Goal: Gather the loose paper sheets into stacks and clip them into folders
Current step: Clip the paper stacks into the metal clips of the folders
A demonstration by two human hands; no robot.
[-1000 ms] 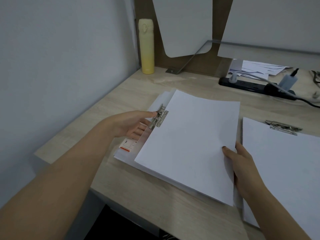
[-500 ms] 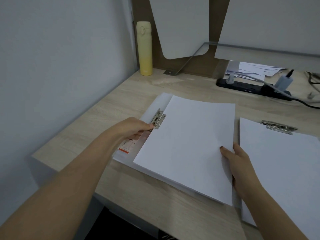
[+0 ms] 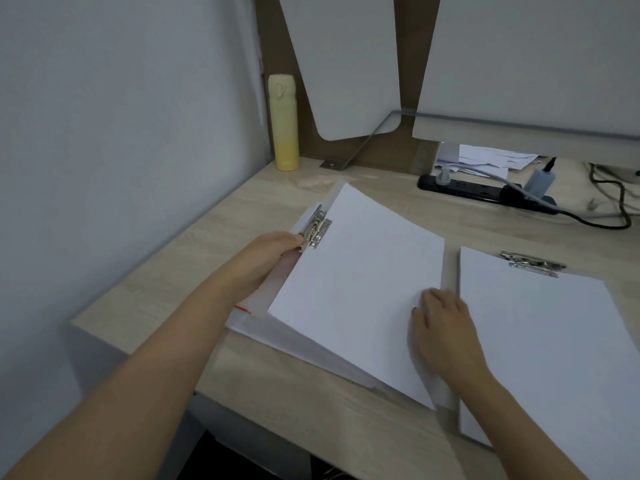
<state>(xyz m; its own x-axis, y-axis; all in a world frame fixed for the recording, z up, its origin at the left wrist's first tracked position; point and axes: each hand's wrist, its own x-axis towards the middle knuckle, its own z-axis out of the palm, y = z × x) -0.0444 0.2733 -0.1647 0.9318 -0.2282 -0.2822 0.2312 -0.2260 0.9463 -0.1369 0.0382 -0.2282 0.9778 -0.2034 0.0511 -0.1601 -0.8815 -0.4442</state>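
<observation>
Presses the paper stack (image 3: 356, 289) down with the right hand (image 3: 445, 329), fingers relaxed and laid flat on the top sheet by its right edge, well right of the metal clip (image 3: 317, 230). Pinches that clip with the left hand (image 3: 263, 261): thumb against the clip's near end, the other fingers curled beneath the edge just below it. Has the stack's left side tucked at the clip and raised a little there, with the far corner beyond the clip curling upward. Beneath the stack, the white folder (image 3: 277, 341), flat on the counter (image 3: 194, 271), showing as a pale margin below and left of the clip, with a small red mark at its edge. Far right of the clip, apart from the first stack by a narrow strip of counter, a second folder (image 3: 554, 341) already loaded with paper under its own silver clasp (image 3: 531, 265). Behind the clip, upright in the corner by the wall, a yellow bottle (image 3: 284, 123). Behind and to the right of the clip, a black power strip (image 3: 485, 192) with plugs and cables, and beyond it a few loose sheets (image 3: 491, 159) under a low shelf.
</observation>
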